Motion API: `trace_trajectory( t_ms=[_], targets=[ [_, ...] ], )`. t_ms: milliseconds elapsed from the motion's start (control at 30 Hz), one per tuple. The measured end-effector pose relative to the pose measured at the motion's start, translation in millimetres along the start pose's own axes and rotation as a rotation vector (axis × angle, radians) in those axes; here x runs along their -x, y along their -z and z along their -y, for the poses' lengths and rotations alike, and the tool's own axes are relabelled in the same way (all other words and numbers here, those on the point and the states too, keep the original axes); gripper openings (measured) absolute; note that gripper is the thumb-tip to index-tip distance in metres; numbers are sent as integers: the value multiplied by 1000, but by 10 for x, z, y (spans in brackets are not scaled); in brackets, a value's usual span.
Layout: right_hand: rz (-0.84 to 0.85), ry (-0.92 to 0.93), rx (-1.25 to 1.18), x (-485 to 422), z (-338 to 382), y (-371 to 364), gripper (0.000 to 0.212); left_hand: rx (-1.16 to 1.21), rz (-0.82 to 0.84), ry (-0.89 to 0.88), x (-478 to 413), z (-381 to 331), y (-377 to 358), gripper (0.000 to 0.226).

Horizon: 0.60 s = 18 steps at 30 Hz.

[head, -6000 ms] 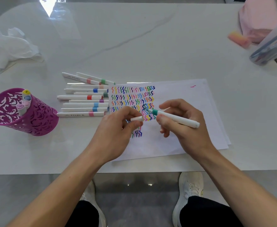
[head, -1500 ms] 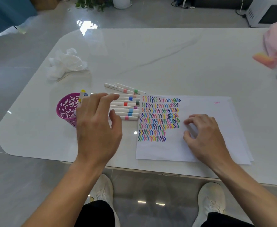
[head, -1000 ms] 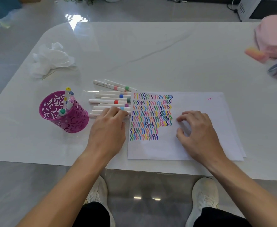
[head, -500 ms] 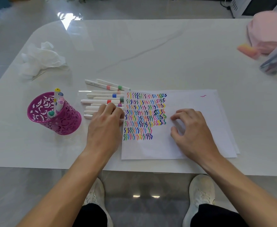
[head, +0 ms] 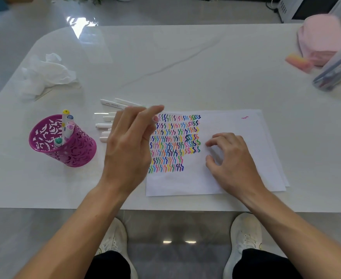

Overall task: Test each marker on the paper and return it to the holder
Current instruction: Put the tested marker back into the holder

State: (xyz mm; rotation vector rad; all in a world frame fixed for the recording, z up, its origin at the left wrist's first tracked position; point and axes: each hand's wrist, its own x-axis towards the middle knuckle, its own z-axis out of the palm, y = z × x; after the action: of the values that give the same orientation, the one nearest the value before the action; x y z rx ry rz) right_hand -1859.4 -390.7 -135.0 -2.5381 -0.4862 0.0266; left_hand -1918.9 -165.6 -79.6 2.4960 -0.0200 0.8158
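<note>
Left hand (head: 129,141): you are reaching over the loose markers (head: 103,125) left of centre; blurred, so cannot tell if its grip holds one | Right hand (head: 232,158): resting relaxed on the paper (head: 236,121), grasping nothing | Holder (head: 79,152): standing at left | Risk: sweeping fingers scattering neighbouring markers across the surface (head: 185,67).

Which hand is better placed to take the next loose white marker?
Left: the left hand is above the row of white plastic markers; the right hand rests on the white paper sheet.
</note>
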Motion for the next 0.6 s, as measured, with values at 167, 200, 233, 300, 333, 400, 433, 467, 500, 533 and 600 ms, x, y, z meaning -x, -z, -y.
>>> trace_trajectory(
  t_ms=[167,200,233,300,333,400,433,467,500,533,600],
  targets=[
    [-132,104,-147,-1,119,129,27,247,-69,-61,-19,-187,35,16],
    [-142,149,-178,-1,157,161,29,302,-69,-32,-21,-210,36,14],
    [-141,192,-202,2,190,187,32,364,-55,12,-24,-230,35,14],
    [-110,256,-231,16,242,203,41,516,0,160,-17,-251,10,16],
    [-93,275,-234,26,255,195,45,595,37,246,-7,-254,-13,16],
    [-71,288,-228,47,261,168,49,702,114,384,34,-264,-60,15],
    [-60,293,-228,55,258,161,49,724,148,430,64,-273,-81,15],
    [-46,303,-236,61,250,157,48,732,178,465,94,-285,-101,15],
    [-28,311,-250,66,240,157,47,736,210,488,123,-301,-113,14],
    [-8,317,-266,71,230,159,45,738,241,500,151,-313,-126,14],
    [21,333,-266,79,204,159,36,729,294,510,194,-338,-151,14]
  ],
)
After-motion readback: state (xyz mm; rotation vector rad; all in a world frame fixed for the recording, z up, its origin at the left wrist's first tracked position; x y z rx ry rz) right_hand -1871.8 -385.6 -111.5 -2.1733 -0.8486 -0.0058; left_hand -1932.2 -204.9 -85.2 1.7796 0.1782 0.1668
